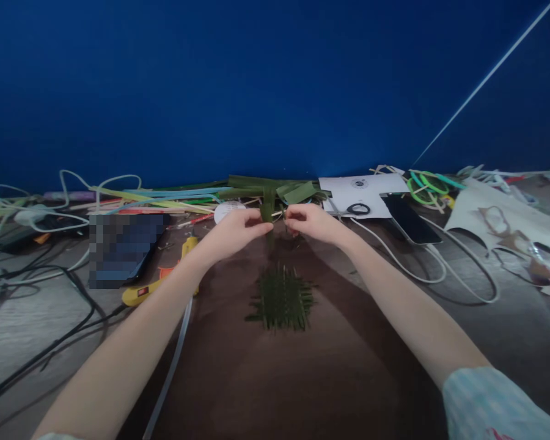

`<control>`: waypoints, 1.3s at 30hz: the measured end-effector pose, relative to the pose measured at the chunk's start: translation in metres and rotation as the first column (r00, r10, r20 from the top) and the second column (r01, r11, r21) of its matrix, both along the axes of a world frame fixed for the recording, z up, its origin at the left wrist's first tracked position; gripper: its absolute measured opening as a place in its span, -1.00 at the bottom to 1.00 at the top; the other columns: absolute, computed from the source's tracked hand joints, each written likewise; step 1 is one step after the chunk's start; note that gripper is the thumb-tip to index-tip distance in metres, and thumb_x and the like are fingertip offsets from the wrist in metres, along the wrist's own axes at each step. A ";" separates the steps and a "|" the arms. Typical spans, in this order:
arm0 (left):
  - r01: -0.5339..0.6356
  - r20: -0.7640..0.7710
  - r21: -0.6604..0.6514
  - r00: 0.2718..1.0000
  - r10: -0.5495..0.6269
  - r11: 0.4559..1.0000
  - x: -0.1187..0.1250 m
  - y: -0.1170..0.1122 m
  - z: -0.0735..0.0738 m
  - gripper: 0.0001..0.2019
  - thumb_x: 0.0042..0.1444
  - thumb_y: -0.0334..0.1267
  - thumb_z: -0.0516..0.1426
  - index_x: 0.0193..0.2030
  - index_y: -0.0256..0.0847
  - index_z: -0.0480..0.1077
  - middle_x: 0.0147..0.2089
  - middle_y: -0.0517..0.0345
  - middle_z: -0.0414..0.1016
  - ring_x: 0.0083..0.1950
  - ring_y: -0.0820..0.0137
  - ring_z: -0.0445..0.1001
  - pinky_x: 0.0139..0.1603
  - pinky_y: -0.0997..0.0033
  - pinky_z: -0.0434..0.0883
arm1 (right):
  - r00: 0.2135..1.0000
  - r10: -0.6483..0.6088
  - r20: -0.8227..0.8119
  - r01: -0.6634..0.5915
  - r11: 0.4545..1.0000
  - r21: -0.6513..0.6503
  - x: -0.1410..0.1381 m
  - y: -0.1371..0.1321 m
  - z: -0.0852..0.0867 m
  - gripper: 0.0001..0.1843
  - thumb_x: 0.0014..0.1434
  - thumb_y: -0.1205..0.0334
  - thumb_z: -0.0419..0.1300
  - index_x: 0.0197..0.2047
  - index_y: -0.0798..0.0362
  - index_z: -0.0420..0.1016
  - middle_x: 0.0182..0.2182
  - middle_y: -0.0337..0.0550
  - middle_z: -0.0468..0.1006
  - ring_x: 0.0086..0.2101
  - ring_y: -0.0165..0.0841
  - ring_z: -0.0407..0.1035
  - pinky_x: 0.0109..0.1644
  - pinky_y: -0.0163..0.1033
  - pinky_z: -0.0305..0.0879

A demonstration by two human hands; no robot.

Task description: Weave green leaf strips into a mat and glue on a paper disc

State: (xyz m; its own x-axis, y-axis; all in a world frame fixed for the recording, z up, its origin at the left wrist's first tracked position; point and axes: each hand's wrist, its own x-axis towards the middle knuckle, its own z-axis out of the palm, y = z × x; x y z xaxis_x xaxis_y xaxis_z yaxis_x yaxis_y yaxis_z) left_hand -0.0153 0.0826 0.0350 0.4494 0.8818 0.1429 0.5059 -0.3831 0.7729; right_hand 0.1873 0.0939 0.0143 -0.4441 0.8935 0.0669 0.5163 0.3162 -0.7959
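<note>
My left hand (241,231) pinches an upright green leaf strip (267,208) between thumb and fingers. Just to its right, my right hand (312,222) has its fingertips curled together; what they hold, if anything, is too small to make out. A short pale piece (278,214) shows in the gap between the hands. Below them, apart from both, a woven mat of dark green leaf strips (283,298) lies flat on the brown table (302,379), its strip ends sticking out along the edges. More wide green leaves (297,192) lie behind my hands.
A yellow glue gun (142,293) lies by my left forearm, beside a dark tablet-like device (142,244). At right are a white paper (343,189), a phone (412,220) on a white cable, and a cut white sheet (476,214). A blue wall (275,85) rises behind.
</note>
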 end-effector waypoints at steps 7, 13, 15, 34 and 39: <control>-0.118 -0.171 -0.017 0.979 0.113 0.993 -0.006 0.005 0.004 -0.71 0.04 -0.11 0.09 -0.57 -0.24 0.35 -0.54 0.21 0.40 -0.48 0.42 0.33 -0.44 0.47 0.20 | 0.957 0.013 0.288 0.000 0.999 -0.048 0.024 0.017 -0.008 -0.86 -0.02 0.16 0.16 -0.46 0.06 0.41 -0.56 -0.20 0.45 -0.53 -0.39 0.33 -0.42 -0.27 0.20; -0.098 -0.216 -0.064 0.973 0.083 0.993 -0.007 0.010 -0.004 -0.72 0.02 -0.12 0.08 -0.59 -0.23 0.32 -0.55 0.22 0.42 -0.46 0.42 0.34 -0.41 0.47 0.22 | 0.962 -0.165 0.218 0.140 0.982 0.123 0.025 0.014 0.003 -0.81 0.07 0.15 0.09 -0.35 0.06 0.46 -0.45 -0.16 0.50 -0.46 -0.39 0.35 -0.37 -0.26 0.21; -0.083 -0.209 -0.075 0.976 0.066 0.994 -0.007 0.011 -0.005 -0.75 0.03 -0.14 0.07 -0.56 -0.24 0.34 -0.51 0.21 0.45 -0.43 0.42 0.36 -0.37 0.47 0.24 | 0.975 -0.185 0.124 0.171 0.979 0.115 0.024 0.010 0.008 -0.79 0.10 0.13 0.08 -0.32 0.07 0.44 -0.42 -0.14 0.50 -0.44 -0.39 0.36 -0.34 -0.25 0.24; -0.014 -0.246 -0.091 0.969 -0.009 0.996 -0.004 0.008 -0.014 -0.75 0.09 -0.15 0.02 -0.53 -0.21 0.32 -0.44 0.18 0.53 -0.37 0.38 0.43 -0.31 0.42 0.27 | 0.843 -0.241 0.481 0.218 0.970 0.103 0.004 0.010 -0.023 -0.91 0.05 0.28 0.15 -0.45 0.08 0.33 -0.53 -0.14 0.41 -0.41 -0.32 0.33 -0.38 -0.27 0.09; -0.014 -0.260 -0.080 0.966 -0.007 0.997 -0.005 0.008 -0.015 -0.75 0.09 -0.15 0.03 -0.54 -0.21 0.32 -0.42 0.19 0.54 -0.36 0.38 0.43 -0.31 0.42 0.26 | 0.830 -0.283 0.481 0.285 0.956 0.071 0.014 0.015 -0.022 -0.81 -0.02 0.19 0.22 -0.34 0.10 0.37 -0.51 -0.15 0.43 -0.46 -0.33 0.30 -0.42 -0.27 0.11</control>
State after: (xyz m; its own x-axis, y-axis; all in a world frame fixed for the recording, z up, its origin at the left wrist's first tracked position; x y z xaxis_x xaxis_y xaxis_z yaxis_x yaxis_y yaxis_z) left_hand -0.0200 0.0904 0.0204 0.4588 0.8872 -0.0497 0.6947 -0.3233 0.6426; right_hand 0.2012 0.1092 -0.0074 -0.1459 0.9851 -0.0915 0.9006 0.0939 -0.4245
